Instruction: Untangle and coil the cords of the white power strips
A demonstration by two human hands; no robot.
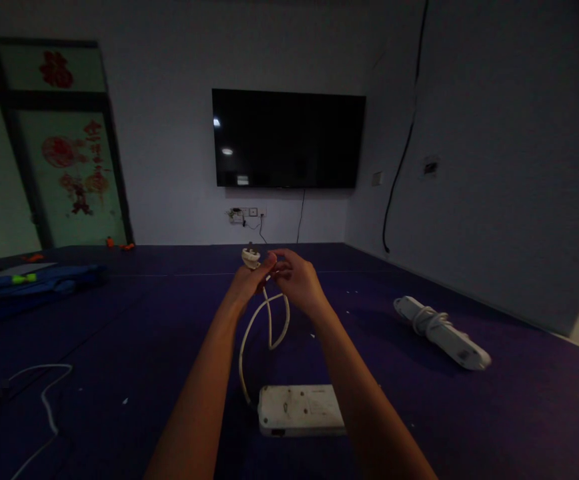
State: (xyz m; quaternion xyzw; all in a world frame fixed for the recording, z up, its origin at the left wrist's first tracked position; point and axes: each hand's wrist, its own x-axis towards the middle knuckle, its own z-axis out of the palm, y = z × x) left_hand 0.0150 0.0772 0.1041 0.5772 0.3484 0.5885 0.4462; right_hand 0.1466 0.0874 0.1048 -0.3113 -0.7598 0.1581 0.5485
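Note:
My left hand point(250, 285) is closed round the white plug point(251, 257), whose prongs point up and away from me. Close against it on the right, my right hand point(300, 280) has its fingers curled in by the left thumb; what they pinch, if anything, is hidden. From beneath the hands a white cord point(271, 320) hangs in loops and runs down to a white power strip point(299, 408). That strip lies on the dark blue surface with its labelled, screwed side up, and my right forearm covers its right end.
A second power strip point(444, 333), wrapped in its own cord, lies at the right. To the left are a thin white cable point(47, 400) and a heap of blue cloth point(59, 280). Beyond, a television point(289, 140) hangs above wall sockets point(253, 212); a black cable point(399, 173) hangs on the right wall.

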